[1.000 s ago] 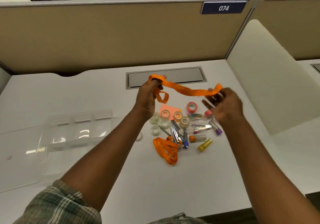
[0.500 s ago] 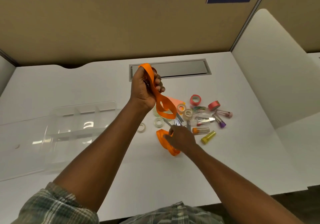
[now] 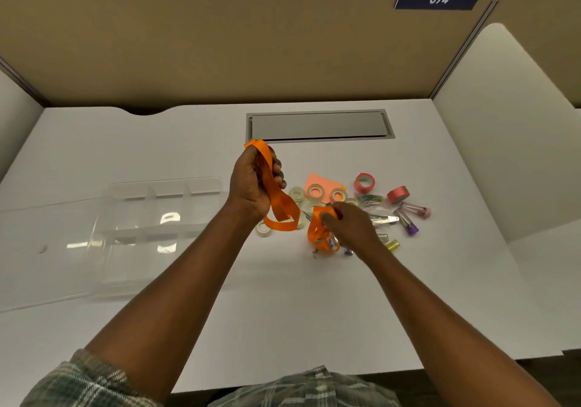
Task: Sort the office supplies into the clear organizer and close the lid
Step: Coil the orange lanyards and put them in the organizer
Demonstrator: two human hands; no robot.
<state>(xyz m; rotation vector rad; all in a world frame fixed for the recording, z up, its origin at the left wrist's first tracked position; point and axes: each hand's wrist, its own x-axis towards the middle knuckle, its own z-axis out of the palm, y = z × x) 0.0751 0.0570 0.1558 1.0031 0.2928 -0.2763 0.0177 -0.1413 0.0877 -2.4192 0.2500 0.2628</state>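
Observation:
My left hand is raised over the desk and closed on a folded orange lanyard whose loops hang below the fist. My right hand grips a second orange lanyard, lifted slightly from the pile, its metal clip dangling. The clear organizer lies to the left with its lid open flat. Tape rolls, pink tape rolls, small capped tubes and clips lie scattered around my right hand.
A grey cable hatch is set into the white desk behind the pile. Tan partition walls close the back. A white side panel stands at the right. An orange sticky note lies under the tape rolls.
My right hand let go of the first lanyard's end, dropped to the pile and picked up the second lanyard. My left hand gathered the first lanyard into loops.

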